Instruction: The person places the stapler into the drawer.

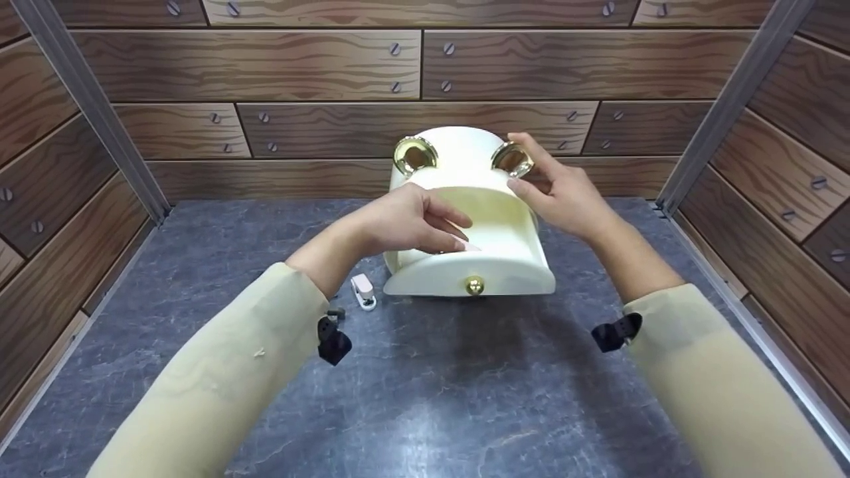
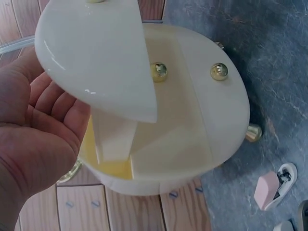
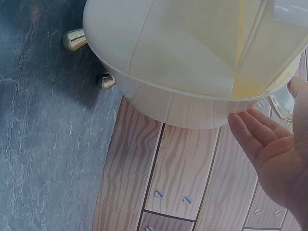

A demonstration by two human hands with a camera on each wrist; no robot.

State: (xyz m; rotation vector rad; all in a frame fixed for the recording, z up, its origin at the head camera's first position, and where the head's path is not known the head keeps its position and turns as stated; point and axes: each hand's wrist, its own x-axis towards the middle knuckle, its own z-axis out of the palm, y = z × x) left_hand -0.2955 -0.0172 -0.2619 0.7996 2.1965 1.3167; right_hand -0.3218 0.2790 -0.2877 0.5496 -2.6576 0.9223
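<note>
A glossy cream storage box (image 1: 465, 149) with two gold ring-shaped ears stands near the back wall. Its drawer (image 1: 524, 273), with a gold knob on the curved front, is pulled out toward me. My left hand (image 1: 415, 219) reaches into this drawer over the front, its fingers bent. A small pale pinkish piece (image 1: 471, 246) shows at its fingertips; I cannot tell whether they pinch it. In the left wrist view the drawer front hides those fingertips. My right hand (image 1: 564, 196) rests against the box's right side by the gold ear (image 1: 512, 160), thumb and forefinger spread.
A small pink and white stapler (image 1: 363, 291) lies on the dark marbled table (image 1: 425, 398), left of the box. Small dark items (image 1: 337, 313) are near the left sleeve. Wood-patterned panels (image 1: 319, 63) enclose the back and sides. Gold knobs and feet (image 2: 253, 132) protrude from the box.
</note>
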